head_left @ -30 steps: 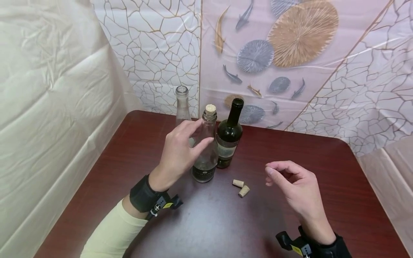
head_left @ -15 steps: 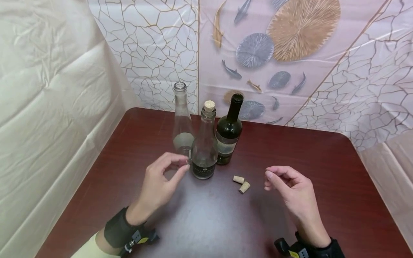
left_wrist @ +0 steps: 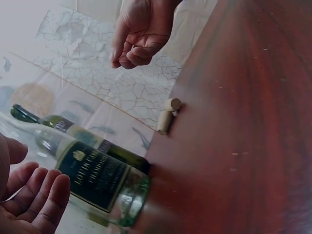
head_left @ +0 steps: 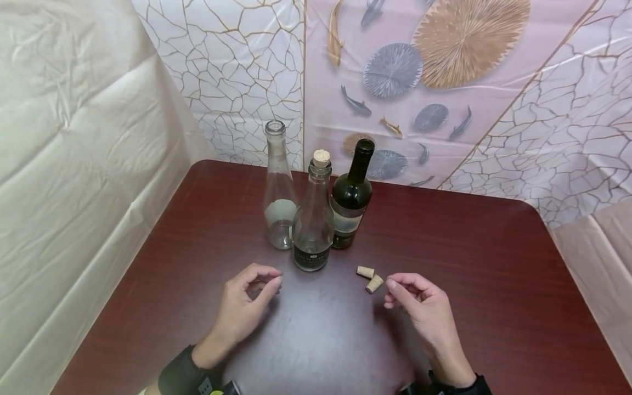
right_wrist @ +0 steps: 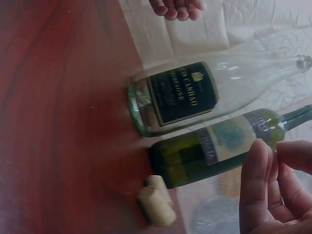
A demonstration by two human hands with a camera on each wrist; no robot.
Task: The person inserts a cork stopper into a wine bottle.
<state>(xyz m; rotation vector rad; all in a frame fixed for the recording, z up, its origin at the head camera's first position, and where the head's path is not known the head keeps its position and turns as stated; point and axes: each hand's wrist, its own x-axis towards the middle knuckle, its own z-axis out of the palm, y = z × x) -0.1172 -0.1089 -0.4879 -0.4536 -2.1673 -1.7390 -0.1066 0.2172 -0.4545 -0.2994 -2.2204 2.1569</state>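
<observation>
Head view: left hand (head_left: 242, 306), lower left, and right hand (head_left: 424, 307), lower right, curl loosely, fingers empty; two loose corks (head_left: 374, 284) lie right of centre, probably for easy reach (another cork (head_left: 321, 158) plugs the front bottle (head_left: 312, 222)).

Head view looks down; closer, sideways-tilted wrist views share two corks (right_wrist: 157, 207).
</observation>
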